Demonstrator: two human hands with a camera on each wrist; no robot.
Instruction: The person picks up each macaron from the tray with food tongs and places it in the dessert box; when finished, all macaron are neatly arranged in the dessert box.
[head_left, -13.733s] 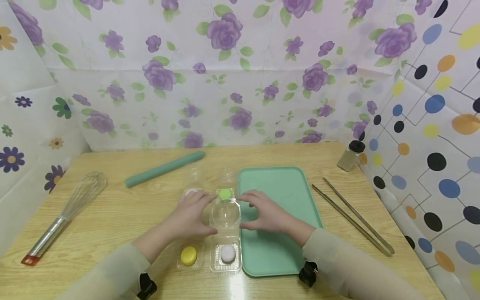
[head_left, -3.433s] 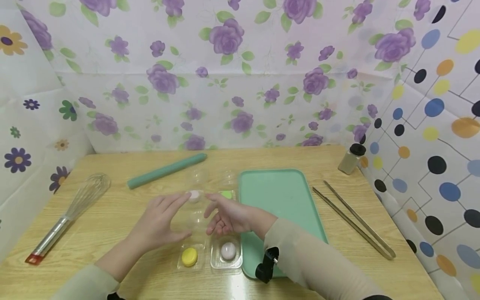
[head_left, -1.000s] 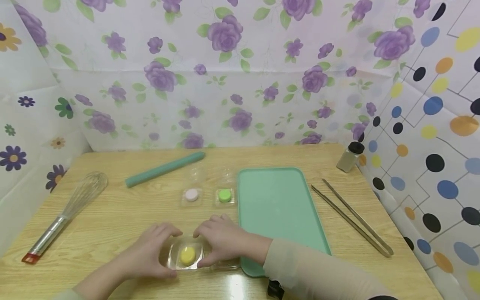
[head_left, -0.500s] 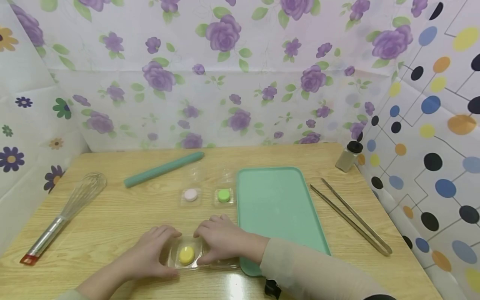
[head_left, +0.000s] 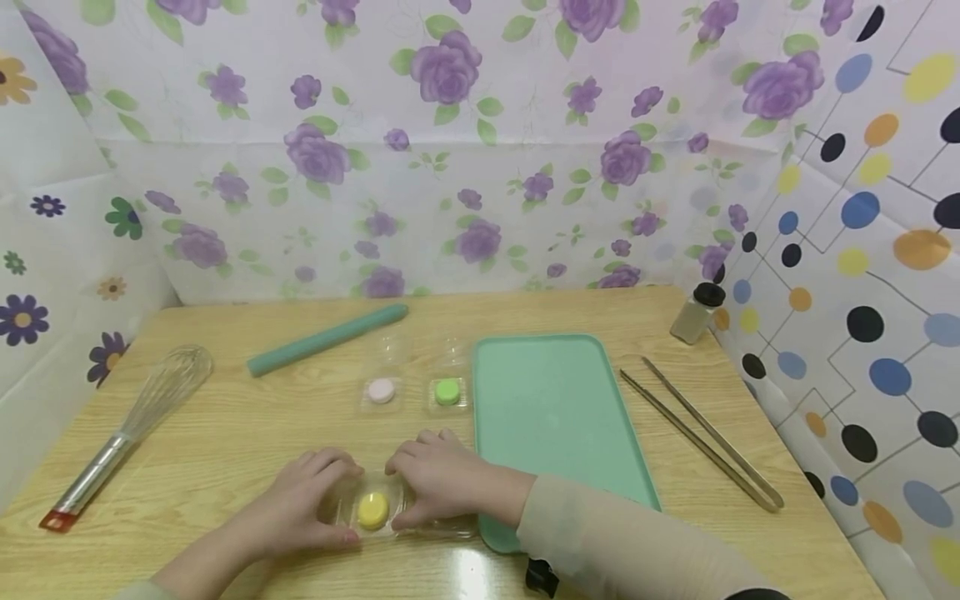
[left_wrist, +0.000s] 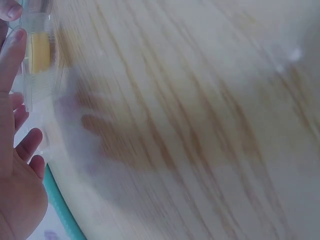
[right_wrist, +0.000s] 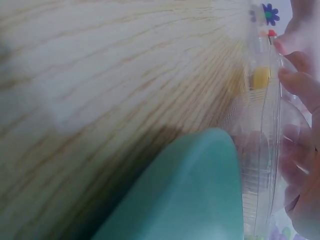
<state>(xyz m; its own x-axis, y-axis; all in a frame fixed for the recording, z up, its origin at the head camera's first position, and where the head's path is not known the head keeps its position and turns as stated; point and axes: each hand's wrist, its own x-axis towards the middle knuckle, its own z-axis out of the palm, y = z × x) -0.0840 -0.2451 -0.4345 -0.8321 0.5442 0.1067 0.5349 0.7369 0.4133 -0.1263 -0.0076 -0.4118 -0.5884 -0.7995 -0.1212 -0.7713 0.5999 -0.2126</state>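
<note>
A small clear plastic box [head_left: 348, 518] with a yellow macaron [head_left: 372, 511] inside stands at the front of the table, its lid folded over. On its left side my left hand [head_left: 296, 510] holds the edge, thumb at the near corner and fingers at the far one. Opposite, my right hand [head_left: 442, 477] grips the right side between thumb and fingers. That hand covers most of a neighbouring clear box [head_left: 461, 527]. The right wrist view shows this second box [right_wrist: 255, 165] beside the tray, with the yellow macaron [right_wrist: 261, 77] beyond it.
Behind the hands, open clear boxes hold a pale pink macaron [head_left: 381, 390] and a green one [head_left: 447, 392]. A teal tray [head_left: 555, 400] lies right, then tongs [head_left: 705, 437] and a black-lidded shaker [head_left: 697, 312]. A whisk [head_left: 135, 433] and teal rolling pin [head_left: 327, 339] lie left.
Between 13.7 s and 3.4 s ago, the lavender macaron's box lid came down. Since then both hands moved forward and folded the yellow macaron's lid over. Over the last second they barely move.
</note>
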